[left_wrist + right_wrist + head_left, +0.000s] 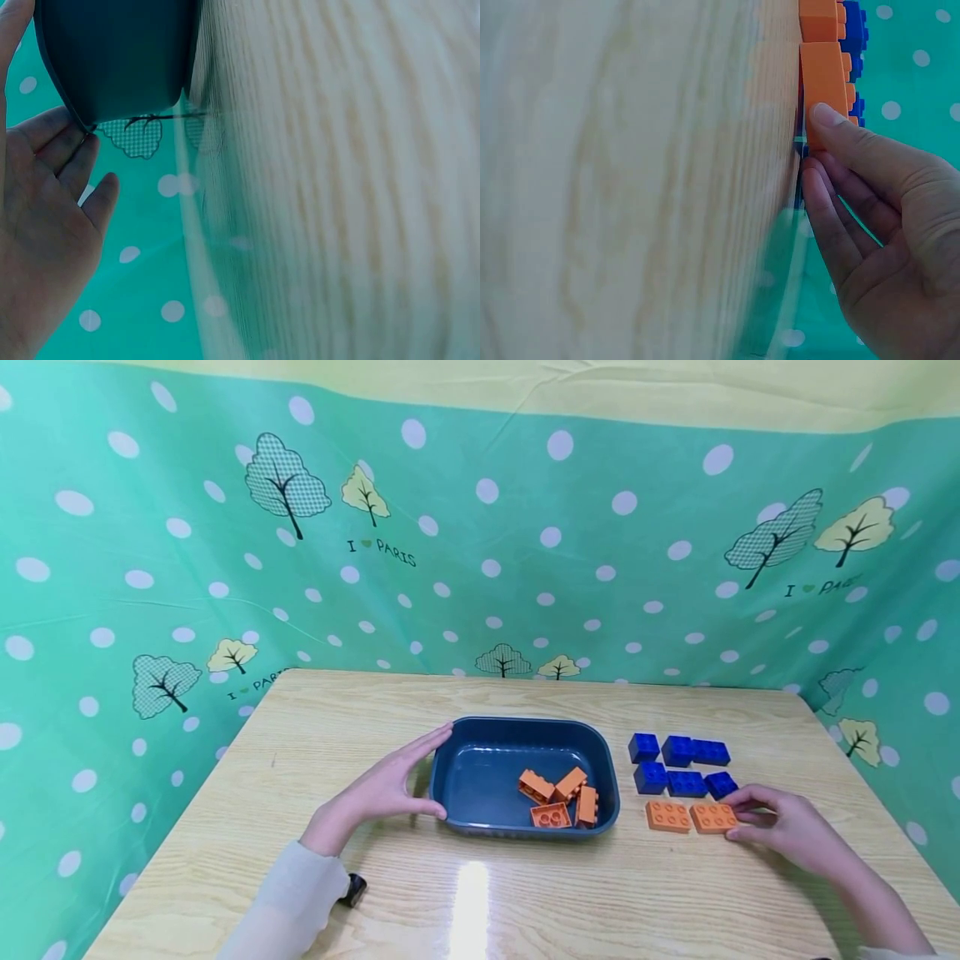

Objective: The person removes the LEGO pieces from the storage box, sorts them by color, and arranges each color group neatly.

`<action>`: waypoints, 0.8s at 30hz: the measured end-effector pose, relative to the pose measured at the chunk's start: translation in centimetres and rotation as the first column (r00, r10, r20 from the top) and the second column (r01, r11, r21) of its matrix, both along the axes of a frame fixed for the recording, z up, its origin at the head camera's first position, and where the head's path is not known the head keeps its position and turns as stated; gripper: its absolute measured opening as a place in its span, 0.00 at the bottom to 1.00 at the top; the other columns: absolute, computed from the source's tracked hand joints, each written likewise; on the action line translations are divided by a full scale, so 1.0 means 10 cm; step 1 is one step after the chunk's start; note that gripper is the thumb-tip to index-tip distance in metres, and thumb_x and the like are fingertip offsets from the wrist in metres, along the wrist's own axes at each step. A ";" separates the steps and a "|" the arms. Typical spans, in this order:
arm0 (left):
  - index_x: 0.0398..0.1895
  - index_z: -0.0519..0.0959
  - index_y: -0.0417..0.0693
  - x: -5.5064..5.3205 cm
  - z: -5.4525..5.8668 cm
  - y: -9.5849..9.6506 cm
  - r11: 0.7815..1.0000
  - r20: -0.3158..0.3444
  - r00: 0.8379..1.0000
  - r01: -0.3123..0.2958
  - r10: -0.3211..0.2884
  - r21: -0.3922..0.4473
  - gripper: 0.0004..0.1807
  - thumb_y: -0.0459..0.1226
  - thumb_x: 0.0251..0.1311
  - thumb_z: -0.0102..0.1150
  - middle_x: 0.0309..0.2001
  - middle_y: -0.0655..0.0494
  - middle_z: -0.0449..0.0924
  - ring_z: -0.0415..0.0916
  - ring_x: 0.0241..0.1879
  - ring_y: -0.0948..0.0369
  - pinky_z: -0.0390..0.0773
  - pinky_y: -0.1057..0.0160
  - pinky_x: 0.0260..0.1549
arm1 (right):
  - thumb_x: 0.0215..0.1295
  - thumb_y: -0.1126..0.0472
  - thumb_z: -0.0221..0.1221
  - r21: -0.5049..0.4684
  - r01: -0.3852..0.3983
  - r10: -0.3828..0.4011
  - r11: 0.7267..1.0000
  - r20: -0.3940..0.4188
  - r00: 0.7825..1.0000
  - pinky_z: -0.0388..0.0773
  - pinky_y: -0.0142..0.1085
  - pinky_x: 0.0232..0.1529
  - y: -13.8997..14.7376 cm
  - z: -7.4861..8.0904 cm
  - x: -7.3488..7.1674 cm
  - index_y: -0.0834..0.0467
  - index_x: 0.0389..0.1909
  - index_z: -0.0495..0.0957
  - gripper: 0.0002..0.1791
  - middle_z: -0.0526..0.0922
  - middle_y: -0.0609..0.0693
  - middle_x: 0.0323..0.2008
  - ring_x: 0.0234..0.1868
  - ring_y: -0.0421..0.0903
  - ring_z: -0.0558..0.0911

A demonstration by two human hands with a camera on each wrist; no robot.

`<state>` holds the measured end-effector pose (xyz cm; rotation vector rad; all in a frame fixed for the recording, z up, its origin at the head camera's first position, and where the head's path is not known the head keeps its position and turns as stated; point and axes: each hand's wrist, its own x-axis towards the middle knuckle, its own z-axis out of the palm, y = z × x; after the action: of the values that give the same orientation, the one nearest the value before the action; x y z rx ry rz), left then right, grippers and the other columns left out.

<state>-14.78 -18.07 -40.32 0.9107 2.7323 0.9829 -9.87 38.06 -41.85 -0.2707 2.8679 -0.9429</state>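
My left hand (pixel 378 789) spans the left end of a dark blue rectangular bin (pixel 525 724). Its fingers lie nearly straight at the back left corner and the thumb touches the front left corner. In the left wrist view, the fingertips (pixel 79 142) meet the rim of the bin. Over on the right, my right hand (pixel 798 827) pinches the right end of an orange building brick (pixel 712 818), which lies studs up. The right wrist view shows the thumb (pixel 829 116) flat against the brick's side. A second orange brick (pixel 667 816) lies just left of it.
Several blue bricks (pixel 686 783) stand in two rows behind the orange pair. Inside the bin, several orange bricks (pixel 551 815) lie at various angles toward the right. The wooden table (pixel 562 902) ends at a green dotted curtain (pixel 525 610). A small black object (pixel 352 890) shows beside the left sleeve.
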 end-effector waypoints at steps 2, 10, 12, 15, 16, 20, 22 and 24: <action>0.80 0.52 0.54 0.00 0.00 0.00 1.000 -0.002 1.000 0.001 -0.001 -0.001 0.62 0.55 0.44 0.78 0.81 0.57 0.48 0.52 0.78 0.48 0.62 0.37 0.71 | 0.50 0.55 0.75 0.024 -0.002 0.003 1.000 -0.013 1.000 0.82 0.23 0.42 -0.01 0.00 0.00 0.57 0.45 0.82 0.22 0.86 0.55 0.45 0.40 0.21 0.79; 0.80 0.52 0.53 0.01 0.02 0.00 1.000 -0.005 1.000 0.009 -0.009 -0.002 0.61 0.54 0.44 0.78 0.81 0.58 0.48 0.52 0.78 0.49 0.61 0.37 0.71 | 0.47 0.55 0.76 0.105 -0.033 0.043 0.994 -0.096 0.994 0.86 0.31 0.40 -0.05 0.01 0.02 0.59 0.44 0.83 0.23 0.86 0.54 0.43 0.39 0.34 0.84; 0.80 0.52 0.53 0.01 0.02 0.00 1.000 -0.003 1.000 0.008 -0.008 -0.004 0.61 0.54 0.44 0.78 0.81 0.58 0.48 0.52 0.78 0.49 0.61 0.37 0.71 | 0.46 0.55 0.77 0.115 -0.035 0.048 0.993 -0.109 0.993 0.86 0.33 0.40 -0.06 0.02 0.03 0.59 0.44 0.83 0.24 0.87 0.55 0.43 0.39 0.35 0.85; 0.80 0.52 0.53 0.01 0.01 0.00 1.000 -0.002 1.000 0.005 -0.005 -0.006 0.61 0.54 0.44 0.78 0.81 0.58 0.48 0.52 0.78 0.48 0.61 0.37 0.71 | 0.46 0.52 0.77 0.104 -0.033 0.045 0.994 -0.112 0.993 0.86 0.33 0.41 -0.05 0.05 0.04 0.59 0.46 0.83 0.26 0.87 0.56 0.45 0.40 0.33 0.85; 0.80 0.52 0.53 0.01 0.01 0.00 1.000 -0.003 1.000 0.005 -0.005 -0.008 0.61 0.54 0.44 0.78 0.81 0.58 0.48 0.52 0.78 0.48 0.62 0.37 0.71 | 0.46 0.52 0.76 0.094 -0.031 0.041 0.995 -0.106 0.994 0.86 0.32 0.41 -0.05 0.06 0.05 0.58 0.47 0.82 0.27 0.86 0.57 0.45 0.41 0.31 0.84; 0.80 0.52 0.54 0.00 0.00 0.00 1.000 -0.001 1.000 0.006 -0.006 -0.005 0.61 0.54 0.44 0.78 0.81 0.58 0.48 0.52 0.78 0.48 0.62 0.37 0.71 | 0.49 0.52 0.75 0.038 -0.022 0.025 0.999 -0.092 0.995 0.84 0.25 0.41 -0.07 0.14 0.05 0.59 0.49 0.82 0.27 0.86 0.59 0.48 0.42 0.22 0.80; 0.80 0.51 0.53 -0.01 0.00 0.00 1.000 -0.004 1.000 0.008 -0.008 -0.006 0.62 0.54 0.44 0.77 0.81 0.57 0.48 0.52 0.78 0.48 0.62 0.37 0.71 | 0.51 0.54 0.75 0.016 -0.021 0.023 1.000 -0.103 0.994 0.83 0.24 0.41 -0.09 0.19 0.04 0.59 0.49 0.82 0.25 0.86 0.59 0.48 0.42 0.20 0.78; 0.80 0.51 0.53 -0.01 0.00 0.00 1.000 -0.009 1.000 0.009 -0.009 -0.008 0.62 0.54 0.44 0.77 0.81 0.57 0.48 0.52 0.78 0.48 0.62 0.37 0.71 | 0.52 0.57 0.74 -0.003 -0.028 0.027 1.000 -0.125 0.992 0.84 0.25 0.40 -0.13 0.23 0.03 0.60 0.48 0.82 0.23 0.86 0.59 0.47 0.43 0.19 0.78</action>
<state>-14.91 -18.07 -40.36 0.9271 2.7349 0.9687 -9.56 36.80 -39.55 -0.3819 2.9657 -0.9614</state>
